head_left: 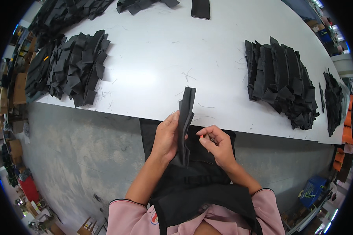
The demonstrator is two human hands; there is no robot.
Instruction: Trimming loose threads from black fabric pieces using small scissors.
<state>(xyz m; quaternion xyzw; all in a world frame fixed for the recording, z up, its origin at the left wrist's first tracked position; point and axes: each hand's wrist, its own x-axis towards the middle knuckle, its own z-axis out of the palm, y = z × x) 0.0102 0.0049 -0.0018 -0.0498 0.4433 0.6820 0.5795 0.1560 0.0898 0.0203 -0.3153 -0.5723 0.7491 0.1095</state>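
Observation:
My left hand (168,137) is closed around a long, folded black fabric piece (186,105), held upright at the near table edge. Its upper end reaches over the white tabletop, and its lower end hangs in front of my black apron (200,180). Just to the right, my right hand (219,145) is curled, thumb and fingers pinched on a small dark item with an orange-red tip (202,136). Most of that item is hidden by my fingers, so its kind does not show. The right hand is apart from the fabric.
On the white table (153,70) lie stacks of black fabric pieces (80,64) at left and another stack (282,78) at right. A dark phone (201,9) rests at the far side. Loose threads (188,74) are scattered about. A blue crate (313,191) stands on the floor at right.

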